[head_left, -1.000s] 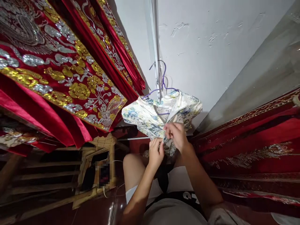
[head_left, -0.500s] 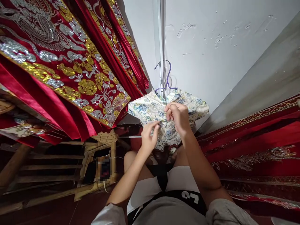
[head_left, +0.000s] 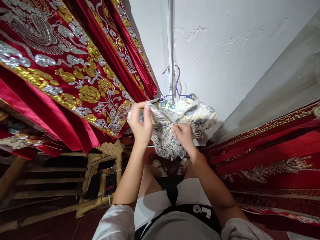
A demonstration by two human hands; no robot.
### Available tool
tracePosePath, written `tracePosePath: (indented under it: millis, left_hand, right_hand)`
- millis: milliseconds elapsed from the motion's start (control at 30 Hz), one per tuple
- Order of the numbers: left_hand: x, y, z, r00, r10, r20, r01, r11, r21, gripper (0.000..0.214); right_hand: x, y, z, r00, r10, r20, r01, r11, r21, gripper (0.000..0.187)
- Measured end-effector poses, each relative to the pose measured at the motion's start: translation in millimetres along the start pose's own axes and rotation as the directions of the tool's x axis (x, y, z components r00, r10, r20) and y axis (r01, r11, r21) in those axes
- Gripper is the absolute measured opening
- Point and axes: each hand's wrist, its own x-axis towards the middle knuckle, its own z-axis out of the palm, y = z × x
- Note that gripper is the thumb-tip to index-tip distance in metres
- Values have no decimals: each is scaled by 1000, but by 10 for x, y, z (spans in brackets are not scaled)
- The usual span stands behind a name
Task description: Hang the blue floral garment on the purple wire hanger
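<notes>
Floral shirt (head_left: 163, 143), pale with blue and yellow print, is on the purple hanger (head_left: 177, 87), in front of the white wall (head_left: 212, 66) and above the person's knees. The hanger's hook is at the narrow metal rail (head_left: 170, 50). The wall has rough raised marks. At left is red cloth (head_left: 87, 95) with gold and silver embroidery, and below it bamboo furniture (head_left: 51, 180); at right is another red cloth (head_left: 275, 153).

On the dark part of the shorts there are white characters (head_left: 202, 210), upside down, which I cannot read surely.

The left hand (head_left: 140, 120) pinches the cloth near the shoulder of the shirt; the right hand (head_left: 183, 133), fingers folded, pinches its front edge. Compared with half a second ago, the left hand is higher, the right one slightly lower, and the front is more pulled into folds
</notes>
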Motion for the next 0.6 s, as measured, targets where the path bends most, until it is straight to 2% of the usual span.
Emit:
tracePosePath:
  millis: [33, 67, 100, 133, 200, 267, 367, 400, 467, 533, 600]
  left_hand:
    - [26, -116, -77, 992, -72, -102, 68, 997, -43, 16]
    - [47, -253, -160, 967, -172, -190, 152, 981, -117, 14]
    - [57, -403, -245, 918, -307, -252, 252, 941, -226, 13]
    - [52, -556, -326, 845, -470, -254, 370, 858, -356, 13]
    - [-16, -824, -446, 646, -753, -128, 572, 588, -572, 17]
    - [-163, -987, -478, 488, -873, 10, 670, 367, -646, 24]
    - [-504, -1003, -352, 348, -931, 109, 682, 171, -711, 37]
    - [-639, -965, -280, 316, -939, 132, 675, 125, -727, 39]
    - [-913, -866, -130, 291, -945, 150, 690, 99, -717, 36]
    - [-1157, -769, -14, 295, -941, 165, 747, 119, -654, 25]
    - [-1332, -689, 42, 320, -924, 209, 810, 153, -566, 21]
  right_hand:
    - [-49, 65, -15, 1000, 27, 8, -27, 1000, 7, 29]
    - [-104, 114, -29, 999, 51, 18, -51, 998, 22, 28]
    - [-162, 148, -38, 997, 68, 36, -69, 997, 40, 27]
    - [-220, 169, -39, 995, 77, 61, -81, 995, 58, 26]
    - [-325, 188, -11, 991, 78, 111, -88, 992, 91, 24]
    - [-404, 206, 46, 988, 80, 129, -97, 987, 131, 22]
    - [-481, 270, 115, 989, 116, 92, -132, 970, 203, 22]
    - [-503, 302, 116, 988, 136, 74, -149, 964, 222, 23]
    - [-551, 373, 74, 984, 175, 33, -178, 952, 247, 26]
    - [-612, 446, -22, 976, 217, 6, -211, 944, 254, 28]
    - [-680, 520, -152, 963, 269, 10, -264, 936, 234, 28]
